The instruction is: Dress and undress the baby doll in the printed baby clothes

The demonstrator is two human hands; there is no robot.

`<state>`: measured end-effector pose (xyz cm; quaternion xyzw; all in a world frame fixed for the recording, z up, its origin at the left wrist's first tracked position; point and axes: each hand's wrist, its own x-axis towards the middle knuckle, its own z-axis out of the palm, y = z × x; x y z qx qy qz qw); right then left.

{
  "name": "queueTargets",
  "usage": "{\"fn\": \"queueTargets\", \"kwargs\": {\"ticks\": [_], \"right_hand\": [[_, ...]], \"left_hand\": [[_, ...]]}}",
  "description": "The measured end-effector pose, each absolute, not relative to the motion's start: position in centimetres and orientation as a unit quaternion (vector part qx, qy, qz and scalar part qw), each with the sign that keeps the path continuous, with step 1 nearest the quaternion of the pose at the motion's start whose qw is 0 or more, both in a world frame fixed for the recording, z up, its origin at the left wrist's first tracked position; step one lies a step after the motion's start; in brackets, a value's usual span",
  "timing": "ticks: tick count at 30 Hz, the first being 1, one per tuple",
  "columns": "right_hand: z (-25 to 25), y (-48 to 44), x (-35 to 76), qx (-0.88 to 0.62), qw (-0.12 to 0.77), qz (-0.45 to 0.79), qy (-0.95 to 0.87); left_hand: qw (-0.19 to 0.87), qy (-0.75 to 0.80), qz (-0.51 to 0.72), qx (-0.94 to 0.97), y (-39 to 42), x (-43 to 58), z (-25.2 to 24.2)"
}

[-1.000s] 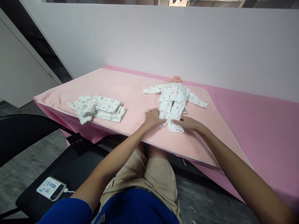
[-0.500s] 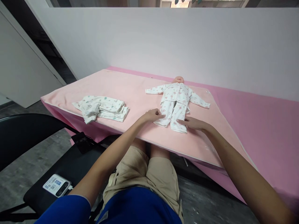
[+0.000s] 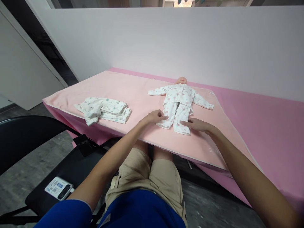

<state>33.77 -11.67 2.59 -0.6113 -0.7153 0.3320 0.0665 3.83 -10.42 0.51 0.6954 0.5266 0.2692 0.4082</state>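
Note:
A baby doll (image 3: 180, 96) in a white printed sleepsuit lies on its back on the pink mat (image 3: 133, 91), head toward the wall. My left hand (image 3: 155, 117) rests beside the doll's left trouser leg, fingers stretched out and touching the cloth near the foot. My right hand (image 3: 197, 124) lies flat on the mat, fingertips on the other trouser foot. Neither hand grips anything.
A crumpled pile of white baby clothes (image 3: 103, 110) lies on the mat's left part. A white partition wall (image 3: 166, 41) stands behind the table. A black chair (image 3: 35, 139) at my left carries a small white device (image 3: 58, 188).
Over the second both hands have slid slightly, the left from a curled grip on the leg to stretched fingers. In the last half second almost nothing moved.

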Motion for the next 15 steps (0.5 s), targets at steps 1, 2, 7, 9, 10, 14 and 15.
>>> {"fn": "queueTargets", "kwargs": {"ticks": [1, 2, 7, 9, 10, 14, 15], "right_hand": [[2.7, -11.8, 33.8, -0.609, 0.064, 0.339, -0.715], [2.8, -12.0, 33.9, -0.609, 0.063, 0.342, -0.713], [3.3, -12.6, 34.2, -0.614, 0.046, 0.349, -0.707], [3.3, -12.3, 34.1, -0.615, 0.043, 0.347, -0.707], [3.2, -12.0, 33.9, -0.616, 0.042, 0.344, -0.707], [2.6, -10.8, 33.4, -0.631, 0.033, 0.326, -0.703], [2.4, -10.6, 33.3, -0.636, 0.030, 0.321, -0.701]], "left_hand": [[0.406, 0.528, 0.272, 0.695, -10.5, 3.8, 0.5], [0.405, 0.528, 0.274, 0.694, -10.6, 3.8, 0.5], [0.407, 0.515, 0.282, 0.700, -10.9, 3.7, 0.4], [0.409, 0.515, 0.281, 0.699, -10.9, 3.6, 0.3], [0.409, 0.517, 0.281, 0.698, -10.9, 3.7, 0.3], [0.405, 0.530, 0.281, 0.690, -10.8, 3.9, 0.2], [0.401, 0.537, 0.280, 0.687, -10.8, 4.0, 0.1]]}}
